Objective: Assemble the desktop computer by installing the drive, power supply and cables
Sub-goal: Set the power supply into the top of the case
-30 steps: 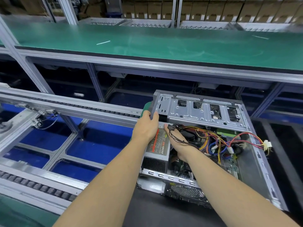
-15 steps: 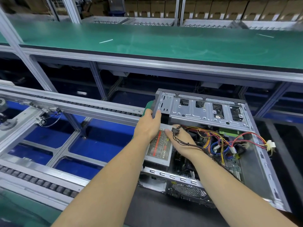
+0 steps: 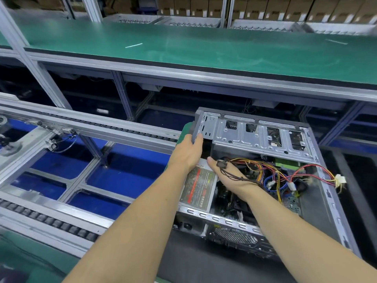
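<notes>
An open computer case [image 3: 324, 203] lies on its side on a black mat. My left hand [image 3: 188, 151] grips the far left corner of its metal drive cage [image 3: 255, 137]. The power supply [image 3: 199, 187], with a red and green label, sits in the case's left end below that hand. My right hand [image 3: 226, 173] is inside the case, palm up, and holds a black connector [image 3: 222, 164] with thin black wires. A bundle of yellow, red and blue cables [image 3: 271, 174] spreads to the right, ending in white plugs [image 3: 340, 179]. The motherboard is partly hidden under the cables.
A roller conveyor frame [image 3: 85, 127] with blue panels below runs to the left. A long green bench [image 3: 204, 48] stretches across behind the case. Cardboard boxes [image 3: 265, 9] line the back wall. A green mat edge [image 3: 18, 260] shows at the lower left.
My right hand has lifted the black connector slightly up toward the drive cage. My left hand has shifted up along the cage's corner.
</notes>
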A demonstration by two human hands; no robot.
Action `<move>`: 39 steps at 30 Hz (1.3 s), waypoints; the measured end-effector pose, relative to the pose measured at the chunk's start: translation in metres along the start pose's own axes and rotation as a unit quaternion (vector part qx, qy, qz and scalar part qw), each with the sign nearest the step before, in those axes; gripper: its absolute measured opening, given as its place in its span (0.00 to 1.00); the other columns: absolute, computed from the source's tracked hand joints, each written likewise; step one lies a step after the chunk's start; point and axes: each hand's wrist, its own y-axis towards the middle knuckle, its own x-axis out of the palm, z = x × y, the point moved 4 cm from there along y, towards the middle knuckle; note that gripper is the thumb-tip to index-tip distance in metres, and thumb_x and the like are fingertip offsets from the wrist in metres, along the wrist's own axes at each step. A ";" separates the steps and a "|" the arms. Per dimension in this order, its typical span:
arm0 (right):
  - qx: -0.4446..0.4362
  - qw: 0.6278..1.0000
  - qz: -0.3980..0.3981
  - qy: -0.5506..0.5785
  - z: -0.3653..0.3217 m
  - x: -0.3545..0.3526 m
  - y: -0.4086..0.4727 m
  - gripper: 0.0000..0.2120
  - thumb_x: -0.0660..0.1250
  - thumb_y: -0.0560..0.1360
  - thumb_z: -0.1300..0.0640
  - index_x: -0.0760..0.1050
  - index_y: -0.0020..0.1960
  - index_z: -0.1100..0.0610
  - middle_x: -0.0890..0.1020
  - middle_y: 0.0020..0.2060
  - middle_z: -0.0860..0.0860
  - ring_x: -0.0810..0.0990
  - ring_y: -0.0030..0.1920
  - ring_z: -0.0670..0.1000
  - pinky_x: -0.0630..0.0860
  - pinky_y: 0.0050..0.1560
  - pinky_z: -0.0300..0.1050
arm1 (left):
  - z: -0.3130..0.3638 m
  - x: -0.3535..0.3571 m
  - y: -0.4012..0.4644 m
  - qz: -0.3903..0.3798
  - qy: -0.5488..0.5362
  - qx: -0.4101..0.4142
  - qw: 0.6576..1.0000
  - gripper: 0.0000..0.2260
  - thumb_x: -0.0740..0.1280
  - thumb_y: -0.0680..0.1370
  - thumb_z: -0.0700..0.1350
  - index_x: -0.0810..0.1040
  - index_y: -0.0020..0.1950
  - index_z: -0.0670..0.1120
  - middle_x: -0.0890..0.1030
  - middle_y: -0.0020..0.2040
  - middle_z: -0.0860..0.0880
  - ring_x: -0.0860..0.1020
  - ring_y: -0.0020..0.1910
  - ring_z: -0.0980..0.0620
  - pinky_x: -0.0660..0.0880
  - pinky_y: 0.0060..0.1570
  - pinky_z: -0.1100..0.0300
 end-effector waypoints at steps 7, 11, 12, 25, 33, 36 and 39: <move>0.049 0.981 -0.058 0.180 0.008 0.016 0.002 0.26 0.57 0.77 0.31 0.72 0.70 0.43 0.72 0.69 0.41 0.62 0.73 0.48 0.55 0.72 0.54 | -0.001 0.000 0.002 -0.007 -0.016 -0.008 1.000 0.18 0.51 0.84 0.52 0.68 0.72 0.52 0.76 0.64 0.49 0.73 0.57 0.50 0.70 0.56 0.51; 0.024 0.988 -0.043 0.147 0.002 0.011 0.012 0.29 0.55 0.79 0.34 0.72 0.72 0.49 0.73 0.71 0.50 0.65 0.73 0.50 0.58 0.70 0.54 | 0.000 -0.001 -0.001 -0.008 -0.023 -0.006 1.000 0.17 0.53 0.83 0.53 0.70 0.69 0.52 0.76 0.59 0.52 0.74 0.53 0.51 0.70 0.51 0.53; 0.028 0.992 -0.037 0.121 0.001 0.008 0.015 0.30 0.54 0.79 0.33 0.70 0.73 0.51 0.73 0.71 0.54 0.65 0.74 0.55 0.60 0.70 0.56 | 0.000 -0.001 -0.002 -0.007 -0.018 -0.005 1.000 0.17 0.52 0.83 0.55 0.70 0.69 0.52 0.77 0.58 0.52 0.74 0.52 0.51 0.69 0.50 0.53; -0.021 0.998 -0.044 0.035 0.006 -0.001 0.018 0.35 0.52 0.76 0.27 0.76 0.59 0.57 0.78 0.61 0.64 0.77 0.62 0.63 0.73 0.61 0.51 | 0.003 -0.001 -0.002 -0.005 -0.007 -0.001 1.000 0.13 0.52 0.82 0.57 0.71 0.59 0.54 0.78 0.51 0.52 0.77 0.49 0.51 0.74 0.49 0.50; 0.021 0.998 -0.058 0.018 0.001 -0.004 0.022 0.39 0.56 0.69 0.22 0.74 0.66 0.49 0.77 0.66 0.52 0.73 0.69 0.54 0.65 0.72 0.57 | -0.002 -0.001 -0.001 -0.029 -0.076 0.000 0.997 0.08 0.54 0.84 0.48 0.70 0.58 0.57 0.77 0.51 0.54 0.76 0.49 0.55 0.71 0.42 0.57; 0.036 0.987 -0.125 0.096 0.002 0.006 0.019 0.33 0.70 0.67 0.29 0.76 0.67 0.44 0.78 0.67 0.47 0.73 0.69 0.52 0.70 0.68 0.59 | -0.001 -0.001 0.000 -0.027 -0.077 -0.005 0.997 0.11 0.54 0.83 0.47 0.72 0.62 0.54 0.77 0.52 0.53 0.76 0.50 0.54 0.72 0.47 0.54; 0.033 0.969 -0.222 0.107 -0.003 0.016 0.014 0.24 0.77 0.66 0.37 0.80 0.59 0.39 0.84 0.58 0.45 0.80 0.62 0.50 0.71 0.65 0.60 | -0.003 0.001 0.002 -0.017 -0.056 -0.001 0.998 0.09 0.54 0.83 0.47 0.71 0.59 0.55 0.78 0.52 0.52 0.76 0.50 0.52 0.71 0.46 0.53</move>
